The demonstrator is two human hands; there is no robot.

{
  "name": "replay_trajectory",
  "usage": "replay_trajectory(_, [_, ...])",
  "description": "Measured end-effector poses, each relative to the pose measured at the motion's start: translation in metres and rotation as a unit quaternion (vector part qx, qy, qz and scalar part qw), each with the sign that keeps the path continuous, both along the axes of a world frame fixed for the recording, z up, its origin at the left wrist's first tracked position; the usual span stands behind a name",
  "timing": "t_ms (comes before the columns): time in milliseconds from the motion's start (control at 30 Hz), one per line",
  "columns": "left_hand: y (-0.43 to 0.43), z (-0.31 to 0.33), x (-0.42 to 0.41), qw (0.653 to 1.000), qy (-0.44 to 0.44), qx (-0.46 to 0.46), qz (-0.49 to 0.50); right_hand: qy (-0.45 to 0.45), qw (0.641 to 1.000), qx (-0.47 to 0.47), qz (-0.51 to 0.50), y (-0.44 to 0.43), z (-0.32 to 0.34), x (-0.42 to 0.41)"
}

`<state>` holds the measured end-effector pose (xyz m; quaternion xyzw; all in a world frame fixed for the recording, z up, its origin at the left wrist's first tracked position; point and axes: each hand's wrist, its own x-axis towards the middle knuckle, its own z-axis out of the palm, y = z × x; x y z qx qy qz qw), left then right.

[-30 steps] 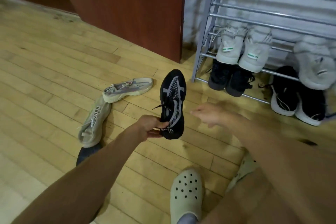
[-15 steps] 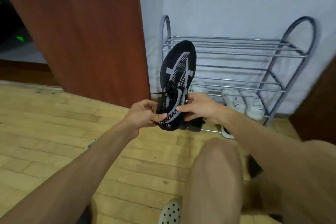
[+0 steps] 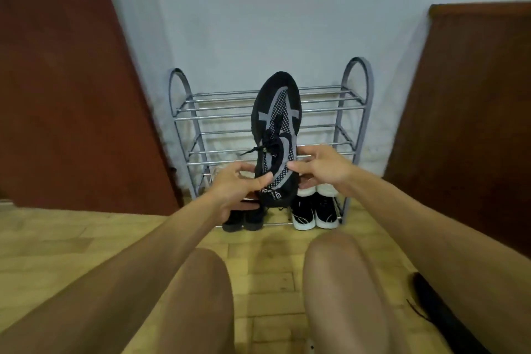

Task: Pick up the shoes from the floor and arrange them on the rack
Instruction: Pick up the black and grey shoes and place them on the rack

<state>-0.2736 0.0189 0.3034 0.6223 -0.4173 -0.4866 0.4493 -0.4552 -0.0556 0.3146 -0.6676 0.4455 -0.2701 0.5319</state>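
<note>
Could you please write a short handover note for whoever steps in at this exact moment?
Left hand and right hand both grip the heel end of the black mesh shoe, held toe-up in front of the rack.
Done: two dark pairs sit on the bottom tier, black shoes left, white-soled shoes right; pale shoes sit above them.
Left: set the held shoe on a free upper tier. A dark shoe lies on the floor at right.

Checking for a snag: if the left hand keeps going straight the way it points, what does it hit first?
The left hand points up and right, already gripping the black shoe at the heel. Beyond that, probably the rack rails, though depth is unclear.
</note>
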Motion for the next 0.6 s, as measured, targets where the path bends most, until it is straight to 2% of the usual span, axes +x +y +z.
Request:
replay_trajectory(200, [-0.044,-0.034,-0.076,0.989,-0.059,0.083,-0.111,0.017,0.997,0.066,-0.043,-0.009,-0.041,-0.088])
replay_trajectory(400, [-0.063,-0.08,-0.165,0.979,0.011,0.154,-0.133,0.094,0.988,0.088,-0.089,-0.012,-0.081,-0.171])
replay_trajectory(500, [-0.059,-0.111,-0.206,0.971,0.048,0.193,-0.132,0.094,0.981,0.116,-0.123,0.0,-0.108,-0.208])
replay_trajectory(600, [-0.041,-0.148,-0.242,0.959,0.05,0.238,-0.143,0.082,0.966,0.175,-0.171,0.022,-0.146,-0.246])
